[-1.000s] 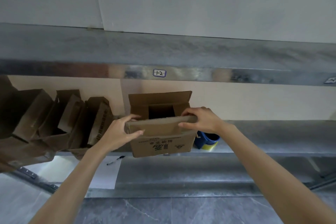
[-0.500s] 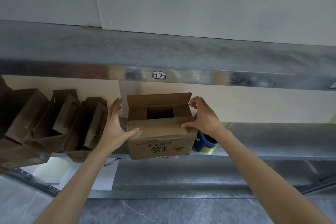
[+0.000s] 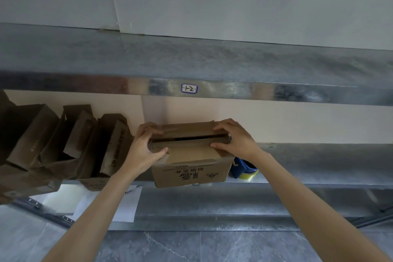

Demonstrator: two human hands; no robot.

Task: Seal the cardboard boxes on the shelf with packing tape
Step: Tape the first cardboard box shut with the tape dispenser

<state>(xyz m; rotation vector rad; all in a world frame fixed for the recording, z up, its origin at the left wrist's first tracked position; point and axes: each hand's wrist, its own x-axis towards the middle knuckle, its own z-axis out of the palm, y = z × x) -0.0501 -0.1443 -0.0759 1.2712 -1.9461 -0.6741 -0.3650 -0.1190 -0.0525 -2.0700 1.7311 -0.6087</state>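
**Flaps folded down, seam not yet shut**

Far L on shelf: open cartons, flaps up, untaped, leaning together, close beside L hand.

L hand: fingers curled over end of far flap, thumb clamped on near flap, pinching both.

Centre: cardboard box, at shelf's front lip, maybe just past it. Open-topped w/ far flap upright 1 s ago; now both long flaps folded over, only a dark slit left btw them. Closing nearly done, so taping prob. next, once slit squeezed shut.

R hand: fingers laid over far flap, thumb on near flap, pressing down.

Just R of box, partly behind it: tape roll, blue w/ yellow, within easy R reach.

Room: tight on L, freer to R past roll. Upper shelf overhead, so limited lift clearance. Risk of tipping box off lip if pressed hard.
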